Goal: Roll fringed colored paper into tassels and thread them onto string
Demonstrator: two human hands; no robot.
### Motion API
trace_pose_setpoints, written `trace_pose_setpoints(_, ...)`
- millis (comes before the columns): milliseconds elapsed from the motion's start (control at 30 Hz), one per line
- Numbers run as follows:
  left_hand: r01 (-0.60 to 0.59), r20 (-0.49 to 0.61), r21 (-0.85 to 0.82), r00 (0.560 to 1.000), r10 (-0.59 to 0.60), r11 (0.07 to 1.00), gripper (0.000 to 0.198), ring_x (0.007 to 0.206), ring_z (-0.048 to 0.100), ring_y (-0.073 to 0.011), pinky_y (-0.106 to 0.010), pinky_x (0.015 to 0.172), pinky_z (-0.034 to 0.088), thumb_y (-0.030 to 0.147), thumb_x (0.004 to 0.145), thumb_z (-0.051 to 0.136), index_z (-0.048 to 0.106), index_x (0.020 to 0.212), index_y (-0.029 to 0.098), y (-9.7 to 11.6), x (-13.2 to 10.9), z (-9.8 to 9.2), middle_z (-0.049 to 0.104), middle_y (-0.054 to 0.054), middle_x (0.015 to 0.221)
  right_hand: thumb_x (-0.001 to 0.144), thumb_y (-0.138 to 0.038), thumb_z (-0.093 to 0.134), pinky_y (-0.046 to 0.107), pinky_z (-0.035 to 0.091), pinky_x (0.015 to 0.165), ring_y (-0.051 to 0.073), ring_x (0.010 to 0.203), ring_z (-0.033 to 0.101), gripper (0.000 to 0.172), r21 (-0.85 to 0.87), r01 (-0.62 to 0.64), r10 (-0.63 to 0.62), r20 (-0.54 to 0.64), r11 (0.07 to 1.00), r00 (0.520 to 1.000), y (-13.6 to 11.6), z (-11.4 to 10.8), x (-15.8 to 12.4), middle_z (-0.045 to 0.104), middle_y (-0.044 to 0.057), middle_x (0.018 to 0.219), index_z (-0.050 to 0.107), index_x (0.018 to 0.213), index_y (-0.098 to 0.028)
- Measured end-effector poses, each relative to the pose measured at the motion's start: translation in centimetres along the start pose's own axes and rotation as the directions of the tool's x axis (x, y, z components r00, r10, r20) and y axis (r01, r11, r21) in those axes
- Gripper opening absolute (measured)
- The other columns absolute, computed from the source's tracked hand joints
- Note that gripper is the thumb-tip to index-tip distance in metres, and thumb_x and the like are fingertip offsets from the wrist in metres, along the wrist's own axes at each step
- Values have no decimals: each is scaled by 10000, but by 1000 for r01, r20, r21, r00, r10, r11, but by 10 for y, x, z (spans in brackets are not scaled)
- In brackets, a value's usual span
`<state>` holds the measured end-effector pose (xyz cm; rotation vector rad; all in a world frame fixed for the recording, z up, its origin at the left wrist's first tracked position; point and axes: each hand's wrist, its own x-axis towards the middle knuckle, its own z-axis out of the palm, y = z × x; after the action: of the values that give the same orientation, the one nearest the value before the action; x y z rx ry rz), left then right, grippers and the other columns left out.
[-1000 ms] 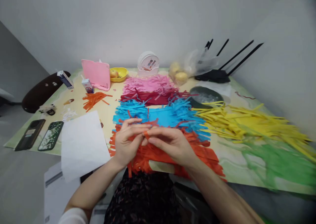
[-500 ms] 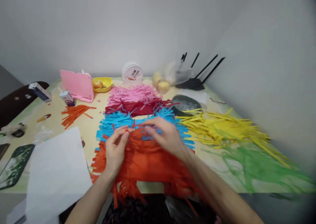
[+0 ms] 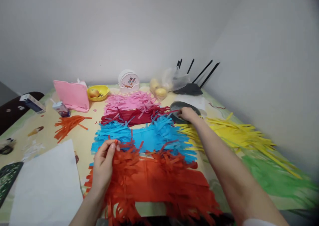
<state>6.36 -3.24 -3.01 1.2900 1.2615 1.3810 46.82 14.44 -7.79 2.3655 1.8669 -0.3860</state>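
Note:
My left hand (image 3: 104,161) is closed in a pinch, with a small end of an orange fringe strip (image 3: 116,141) showing between thumb and finger. Stretched far forward, my right hand (image 3: 187,114) dips into a dark oval dish (image 3: 175,105). Its fingers are bent together, and what they touch inside is hidden. In front of me lies an orange fringed sheet (image 3: 159,181), cut into strips along its ends. Beyond it come a blue fringed sheet (image 3: 143,138), a dark red one (image 3: 134,117) and a pink one (image 3: 132,101).
Yellow strips (image 3: 231,133) and a green fringed sheet (image 3: 269,179) lie on the right. White paper (image 3: 47,186), a phone (image 3: 8,176) and orange scraps (image 3: 68,126) are on the left. Behind stand a pink tablet case (image 3: 72,95), a yellow bowl (image 3: 103,92) and a black router (image 3: 190,89).
My right hand has left the orange fringe and reached forward to the dark dish. My left hand keeps its pinch, a little further left and lower in view.

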Motion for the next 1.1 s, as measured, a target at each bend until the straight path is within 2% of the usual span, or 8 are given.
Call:
trace_pose_setpoints(200, -5, 60, -10, 998, 5, 1000, 206, 778, 616, -138, -228, 790, 471, 392, 891, 643, 673, 951, 198, 0, -4, 5, 645, 11, 749, 945, -352, 618, 414, 550, 899, 223, 1073, 634, 337, -30, 16, -16, 14, 999, 1000, 11, 0, -2, 620, 103, 1244, 611, 1223, -162)
trace_pose_setpoints(400, 7, 79, 2, 997, -7, 1000, 207, 791, 627, -147, -237, 790, 475, 385, 886, 645, 680, 929, 185, 4, -11, 5, 662, -2, 758, 941, -350, 624, 412, 557, 884, 223, 1060, 639, 346, 15, 14, -15, 7, 1000, 1000, 1, 1, -1, 623, 97, 1234, 605, 1231, -162)
trace_pose_setpoints(633, 17, 54, 22, 998, -19, 1000, 206, 816, 646, -154, -240, 786, 474, 387, 883, 643, 682, 908, 186, 7, -16, -6, 678, -6, 783, 955, -304, 590, 410, 534, 905, 224, 1024, 657, 242, 191, 25, 33, -299, 981, 954, 0, -10, -26, 677, 122, 1129, 657, 1108, -129)
trace_pose_setpoints(800, -14, 55, 32, 998, 12, 999, 190, 790, 660, -168, -263, 772, 493, 363, 873, 649, 691, 887, 179, 10, -23, -5, 697, -20, 784, 957, -283, 484, 349, 538, 841, 238, 943, 700, 279, 378, 194, 38, -527, 905, 849, -46, -22, -95, 741, 136, 1025, 654, 1118, -132)
trace_pose_setpoints(833, -34, 55, 38, 998, 32, 999, 179, 781, 658, -167, -267, 768, 496, 352, 869, 652, 696, 881, 179, 11, -25, -4, 701, -24, 796, 949, -328, 507, 318, 552, 803, 212, 900, 707, 278, 420, 283, -8, -548, 863, 837, -63, -21, -119, 750, 101, 1005, 657, 1112, -161)
trace_pose_setpoints(900, -77, 54, 63, 996, 74, 995, 159, 792, 656, -169, -278, 784, 496, 332, 870, 655, 708, 875, 183, 13, -30, -1, 708, -33, 829, 894, -378, 606, 320, 568, 740, 209, 809, 715, 250, 656, 564, -122, -592, 502, 797, -100, -14, -172, 757, 76, 901, 691, 1024, -183)
trace_pose_setpoints(1000, -150, 60, 108, 988, 144, 983, 131, 845, 651, -180, -295, 834, 488, 307, 874, 662, 718, 860, 189, 17, -39, 1, 713, -41, 852, 835, -407, 696, 293, 574, 626, 174, 662, 700, 200, 824, 546, -250, -503, 151, 827, -151, 2, -244, 743, 27, 762, 718, 892, -217)
trace_pose_setpoints(1100, -195, 84, 113, 979, 186, 974, 112, 837, 646, -180, -297, 827, 488, 283, 872, 664, 716, 846, 187, 20, -48, -1, 711, -37, 830, 805, -442, 731, 291, 587, 611, 163, 627, 694, 233, 891, 452, -271, -442, -24, 855, -181, 19, -282, 744, 25, 735, 722, 856, -215)
